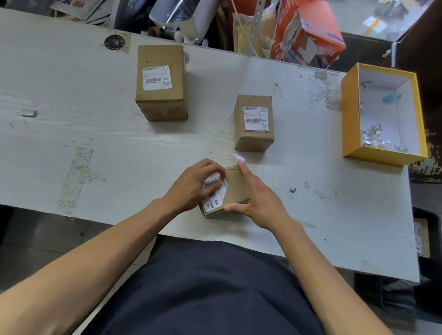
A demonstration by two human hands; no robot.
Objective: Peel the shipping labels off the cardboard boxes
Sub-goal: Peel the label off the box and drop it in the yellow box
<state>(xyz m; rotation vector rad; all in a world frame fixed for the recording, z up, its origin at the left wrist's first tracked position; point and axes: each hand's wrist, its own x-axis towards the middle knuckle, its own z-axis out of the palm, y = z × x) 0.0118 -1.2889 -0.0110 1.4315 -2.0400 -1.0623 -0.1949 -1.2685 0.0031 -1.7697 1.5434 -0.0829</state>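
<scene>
Yellow box (385,153): open-topped rectangular carton at the desk's right end, yellow outside, white inside. It holds crumpled white and silvery paper scraps heaped at the near end, plus a small blue-green scrap and a pale scrap toward the far end.
Near box (235,185): small brown cardboard carton at the desk's near edge, between both hands, turned at an angle. Matte, plain surface on its right half.
Near label (213,202): white rectangular sticker with black barcode and "MXRC 03" print, lying on the left half of the near box's top, partly covered by the left fingers.
Left hand (193,185): fingers curled down onto the near label; whether the grip pinches an edge cannot be told.
Right hand (258,199): grip spread around the near box, thumb on its near side, forefinger along its far right edge.
White scrap (238,156): small curled piece at the right forefinger tip, just beyond the near box.
Middle box (253,123): brown carton, mid-desk, upright; its white label (255,118) is torn and wrinkled at the right side.
Far box (162,82): taller brown carton, left of middle; its white label (157,77) is flat and intact.
Desk (86,119): pale painted wood-grain board, scuffed, with tape residue and chipped patches.
Metal piece (29,112): small grey block, left area of the desk.
</scene>
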